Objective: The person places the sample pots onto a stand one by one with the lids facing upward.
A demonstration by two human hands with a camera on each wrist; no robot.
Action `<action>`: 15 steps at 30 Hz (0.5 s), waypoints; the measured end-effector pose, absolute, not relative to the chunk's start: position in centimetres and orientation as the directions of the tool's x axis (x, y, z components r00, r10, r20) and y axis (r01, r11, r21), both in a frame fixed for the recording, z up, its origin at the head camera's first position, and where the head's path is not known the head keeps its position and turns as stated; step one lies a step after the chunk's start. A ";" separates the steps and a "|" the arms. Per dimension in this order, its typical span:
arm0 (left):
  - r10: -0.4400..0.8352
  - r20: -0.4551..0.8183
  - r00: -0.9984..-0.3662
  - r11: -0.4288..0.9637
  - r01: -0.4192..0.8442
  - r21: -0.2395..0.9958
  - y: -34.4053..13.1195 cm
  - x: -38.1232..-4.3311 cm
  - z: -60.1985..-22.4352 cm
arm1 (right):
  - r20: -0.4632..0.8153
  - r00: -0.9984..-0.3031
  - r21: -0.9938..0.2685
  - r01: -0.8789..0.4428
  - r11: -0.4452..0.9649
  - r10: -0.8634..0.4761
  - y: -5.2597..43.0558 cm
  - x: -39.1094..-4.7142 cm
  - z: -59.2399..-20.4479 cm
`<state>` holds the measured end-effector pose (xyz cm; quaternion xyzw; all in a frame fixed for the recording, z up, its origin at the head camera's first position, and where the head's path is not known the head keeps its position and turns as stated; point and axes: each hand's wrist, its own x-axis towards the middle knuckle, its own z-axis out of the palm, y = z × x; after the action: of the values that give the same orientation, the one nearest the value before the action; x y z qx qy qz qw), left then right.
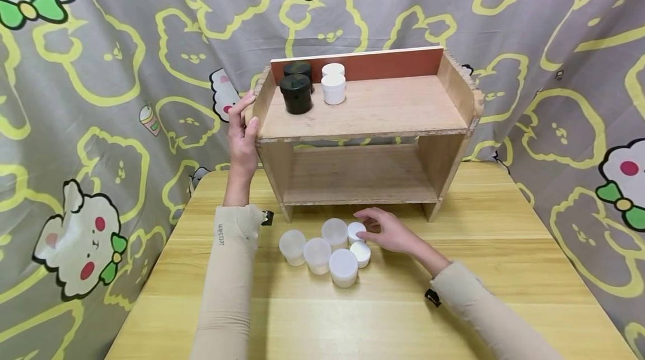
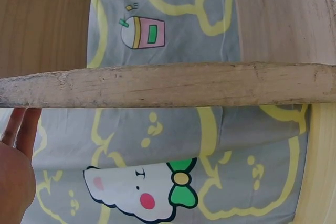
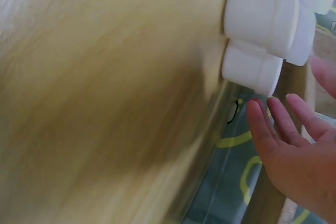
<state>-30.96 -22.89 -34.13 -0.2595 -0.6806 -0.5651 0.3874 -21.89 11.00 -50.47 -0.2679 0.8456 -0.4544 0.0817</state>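
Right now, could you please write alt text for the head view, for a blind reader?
A person's right hand is beside two small white jars and four translucent tubs on a table; the left hand holds a wooden shelf carrying two black jars and two white jars.

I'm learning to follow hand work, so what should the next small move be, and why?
Probably close the right hand gently around the farther small white jar: it is open right beside that jar, and similar white jars stand on the shelf, whose side the left hand holds.
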 end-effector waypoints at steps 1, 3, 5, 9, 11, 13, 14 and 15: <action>-0.084 0.821 -0.565 0.227 0.791 0.568 -22.9 -31.0 -34.1 | 0.096 -0.843 -0.812 -0.374 0.448 -0.529 10.9 -22.0 -50.6; -0.086 0.821 -0.564 0.224 0.792 0.568 -22.9 -31.0 -34.1 | 0.079 -0.840 -0.806 -0.371 0.462 -0.536 10.8 -22.1 -50.9; -0.091 0.819 -0.567 0.221 0.790 0.572 -23.0 -31.0 -34.2 | 0.061 -0.841 -0.795 -0.366 0.484 -0.537 10.7 -22.3 -51.2; -0.093 0.814 -0.574 0.225 0.784 0.578 -23.0 -31.2 -34.3 | 0.034 -0.846 -0.770 -0.362 0.526 -0.533 10.4 -22.4 -51.6; -0.090 0.814 -0.574 0.228 0.784 0.578 -23.1 -31.2 -34.4 | 0.025 -0.847 -0.765 -0.358 0.536 -0.531 10.3 -22.4 -51.7; -0.089 0.812 -0.577 0.231 0.781 0.581 -23.0 -31.2 -34.3 | 0.020 -0.851 -0.757 -0.356 0.548 -0.525 10.2 -22.5 -51.8; -0.090 0.811 -0.578 0.233 0.779 0.582 -23.0 -31.1 -34.3 | 0.017 -0.853 -0.754 -0.354 0.553 -0.522 10.1 -22.5 -51.8; -0.090 0.811 -0.578 0.231 0.780 0.581 -23.0 -31.2 -34.3 | 0.016 -0.855 -0.750 -0.353 0.560 -0.519 10.1 -22.6 -51.9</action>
<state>-31.15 -23.00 -34.30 -0.2522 -0.6842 -0.5663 0.3842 -22.55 10.08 -51.86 -0.2487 0.8769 -0.3980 0.1039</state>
